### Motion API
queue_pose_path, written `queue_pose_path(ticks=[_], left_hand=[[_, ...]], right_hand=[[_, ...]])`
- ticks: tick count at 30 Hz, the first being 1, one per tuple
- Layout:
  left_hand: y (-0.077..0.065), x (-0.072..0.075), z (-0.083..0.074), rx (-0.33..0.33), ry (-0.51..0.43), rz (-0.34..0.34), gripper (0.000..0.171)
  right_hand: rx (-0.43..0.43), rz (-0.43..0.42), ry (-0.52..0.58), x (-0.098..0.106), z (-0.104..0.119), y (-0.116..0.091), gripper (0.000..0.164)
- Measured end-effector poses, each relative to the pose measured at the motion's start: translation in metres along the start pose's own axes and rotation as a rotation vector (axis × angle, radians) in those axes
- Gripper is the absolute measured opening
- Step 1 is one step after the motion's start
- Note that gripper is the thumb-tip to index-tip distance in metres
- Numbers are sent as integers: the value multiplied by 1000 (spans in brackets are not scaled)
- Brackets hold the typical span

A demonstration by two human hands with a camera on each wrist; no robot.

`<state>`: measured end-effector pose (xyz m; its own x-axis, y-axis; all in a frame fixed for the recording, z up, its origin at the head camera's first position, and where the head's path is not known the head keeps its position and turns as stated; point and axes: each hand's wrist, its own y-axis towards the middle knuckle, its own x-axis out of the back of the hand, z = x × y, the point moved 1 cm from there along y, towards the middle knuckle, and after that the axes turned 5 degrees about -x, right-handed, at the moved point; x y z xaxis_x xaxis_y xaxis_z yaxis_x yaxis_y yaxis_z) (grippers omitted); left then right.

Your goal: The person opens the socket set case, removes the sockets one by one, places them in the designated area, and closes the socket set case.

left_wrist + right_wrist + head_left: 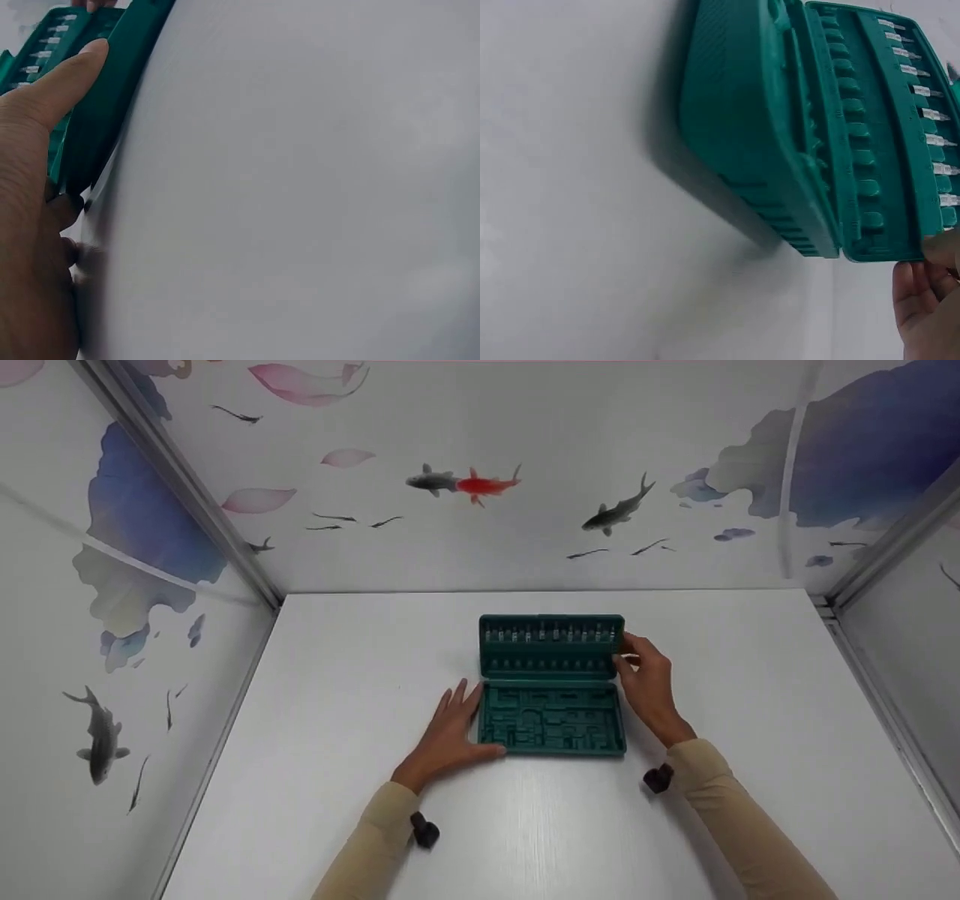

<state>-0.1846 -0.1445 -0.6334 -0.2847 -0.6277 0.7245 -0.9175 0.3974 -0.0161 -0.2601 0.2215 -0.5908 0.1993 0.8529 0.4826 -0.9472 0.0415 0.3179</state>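
Observation:
A green plastic tool case [551, 754] lies unfolded on the white table. Its front half is a tray with moulded recesses [540, 716]. The back half, a raised lid [885, 142], carries a row of small silver bits [555, 634] and a row of slots. At the near left corner is my left hand [446, 735], its thumb [75, 71] on the front edge and its fairly straight fingers along the left side. My right hand [649, 679] pinches the right edge of the lid between thumb and fingers; some of its fingertips are hidden behind the lid.
The white table [360, 660] runs back to a white wall [525, 547] printed with fish and petals. More panels stand at left and right. A small black device [425, 832] sits at my left wrist, another [658, 778] at my right.

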Motion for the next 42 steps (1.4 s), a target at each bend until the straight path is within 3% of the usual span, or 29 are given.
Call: queue_pose_path(ticks=[5,11,25,35,42], left_hand=[[1,-2,-3,5,23,-3,128],[1,-5,-5,-4,25,-21,129],[1,-5,-5,17,33,-31,130],[-2,0,-4,-18,53,-6,134],[-4,-1,-1,-27,52,11,136]], right_hand=[[-76,104,1,-5,-14,0,51],[-140,135,-29,-9,-20,2,50],[-210,203,-92,-16,-25,6,51],[-237,240,-103,-17,-26,2,50],[-269,327,-142,-10,-25,5,52]])
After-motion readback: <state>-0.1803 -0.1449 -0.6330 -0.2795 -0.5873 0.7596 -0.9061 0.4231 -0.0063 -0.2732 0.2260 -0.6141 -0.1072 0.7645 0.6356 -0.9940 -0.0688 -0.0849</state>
